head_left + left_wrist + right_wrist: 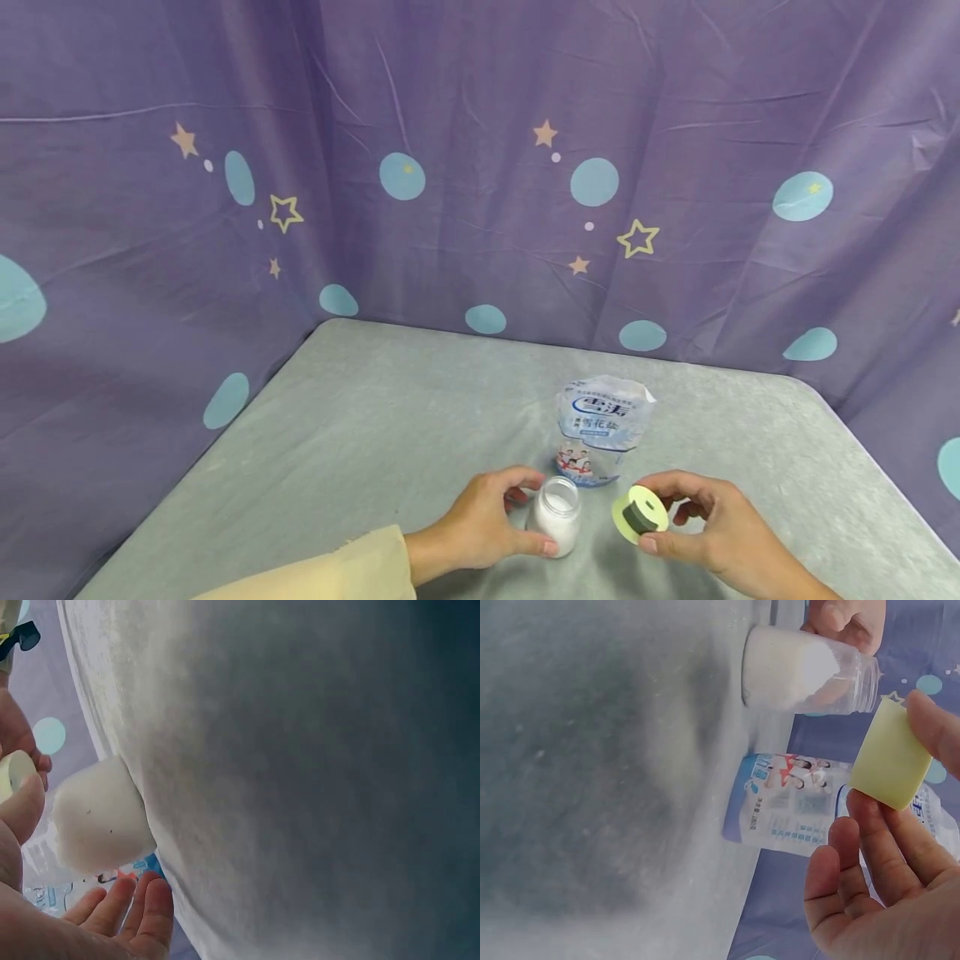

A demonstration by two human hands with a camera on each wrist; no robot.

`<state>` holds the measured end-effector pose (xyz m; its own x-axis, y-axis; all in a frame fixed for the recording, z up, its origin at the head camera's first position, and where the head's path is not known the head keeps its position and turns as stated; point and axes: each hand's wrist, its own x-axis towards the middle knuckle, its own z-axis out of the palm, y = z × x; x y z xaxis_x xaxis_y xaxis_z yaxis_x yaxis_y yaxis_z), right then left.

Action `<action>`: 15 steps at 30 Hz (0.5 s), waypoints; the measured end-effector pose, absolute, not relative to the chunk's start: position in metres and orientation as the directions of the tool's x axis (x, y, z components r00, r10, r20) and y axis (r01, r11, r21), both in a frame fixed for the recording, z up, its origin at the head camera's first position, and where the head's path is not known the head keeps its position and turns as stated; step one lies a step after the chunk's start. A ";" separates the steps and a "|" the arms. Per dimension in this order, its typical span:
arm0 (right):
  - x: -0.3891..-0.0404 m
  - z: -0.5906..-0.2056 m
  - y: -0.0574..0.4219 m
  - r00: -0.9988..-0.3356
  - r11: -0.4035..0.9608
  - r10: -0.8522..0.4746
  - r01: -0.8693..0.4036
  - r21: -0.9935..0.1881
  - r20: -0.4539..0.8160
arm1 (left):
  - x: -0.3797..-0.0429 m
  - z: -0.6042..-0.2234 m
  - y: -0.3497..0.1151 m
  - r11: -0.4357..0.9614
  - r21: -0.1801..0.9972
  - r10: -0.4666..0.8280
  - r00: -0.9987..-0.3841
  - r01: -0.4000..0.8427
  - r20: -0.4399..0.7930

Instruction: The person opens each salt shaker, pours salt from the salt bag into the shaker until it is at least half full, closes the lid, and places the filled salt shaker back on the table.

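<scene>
A clear glass jar (557, 517) stands upright and uncapped on the table, with white grains inside; its threaded mouth shows in the right wrist view. My left hand (495, 518) is around its left side, thumb in front and fingers behind, loosely spread in the left wrist view; firm contact cannot be told. Just right of the jar, my right hand (701, 517) pinches a pale yellow round lid (891, 754) above the table. The lid has a dark section on its side and a small dark slot on top. Behind the jar stands a white and blue salt bag (600, 429).
A light grey cloth covers the table (405, 400). Purple curtains (487, 200) with stars and pale blue spots hang at the back and along both sides. The salt bag stands close behind the jar and both hands.
</scene>
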<state>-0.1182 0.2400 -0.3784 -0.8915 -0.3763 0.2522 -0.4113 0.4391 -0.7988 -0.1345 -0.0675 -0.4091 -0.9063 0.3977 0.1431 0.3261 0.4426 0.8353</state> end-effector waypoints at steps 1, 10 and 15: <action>-0.119 -0.378 0.239 -0.888 0.429 -0.381 -0.418 -0.801 0.259 | -0.134 -0.409 -0.067 0.436 0.842 0.392 -0.910 0.316 0.139; -0.121 -0.373 0.229 -0.884 0.417 -0.386 -0.423 -0.804 0.265 | -0.132 -0.411 -0.060 0.408 0.879 0.348 -0.932 0.247 0.100; -0.123 -0.372 0.224 -0.879 0.407 -0.390 -0.432 -0.805 0.274 | -0.133 -0.412 -0.057 0.420 0.881 0.332 -0.940 0.218 0.075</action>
<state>-0.1226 0.2236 -0.3716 -0.8792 -0.3897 0.2742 -0.4315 0.4070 -0.8051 -0.1328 -0.0574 -0.4125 -0.9405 0.3316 0.0746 0.2180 0.4202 0.8809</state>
